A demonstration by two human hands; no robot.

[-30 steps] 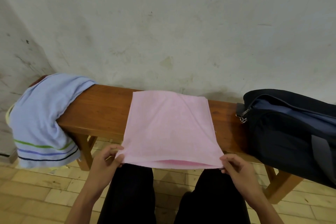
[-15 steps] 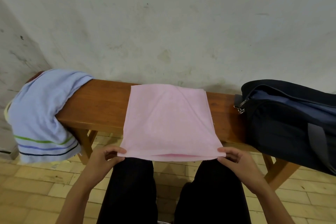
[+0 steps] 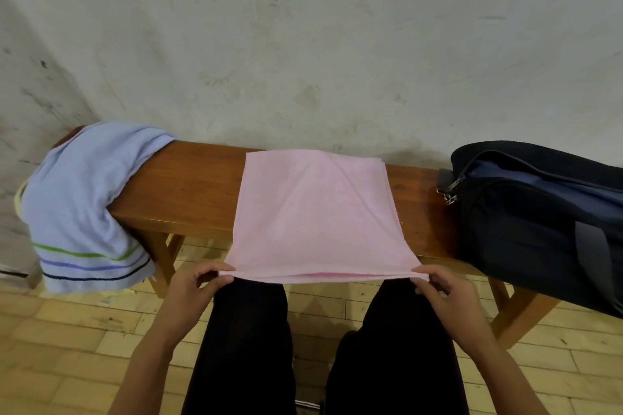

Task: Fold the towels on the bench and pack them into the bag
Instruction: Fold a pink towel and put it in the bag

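A pink towel [image 3: 317, 216], folded double, lies across the middle of the wooden bench [image 3: 188, 192], its near edge hanging past the bench front. My left hand [image 3: 195, 286] pinches the near left corner. My right hand [image 3: 445, 290] pinches the near right corner. Both hold the edge stretched and slightly raised above my knees. A light blue towel [image 3: 81, 205] with green, purple and dark stripes hangs unfolded over the bench's left end. A dark navy bag [image 3: 539, 222] sits on the right end of the bench, its top zip open.
A stained white wall runs right behind the bench. Under the bench is a yellow brick floor [image 3: 67, 340]. My legs in black trousers [image 3: 249, 347] are close to the bench front, below the towel's edge.
Both hands have lifted the pink towel's near edge a little and pulled it taut; the sag in the edge has flattened. The view has shifted slightly.
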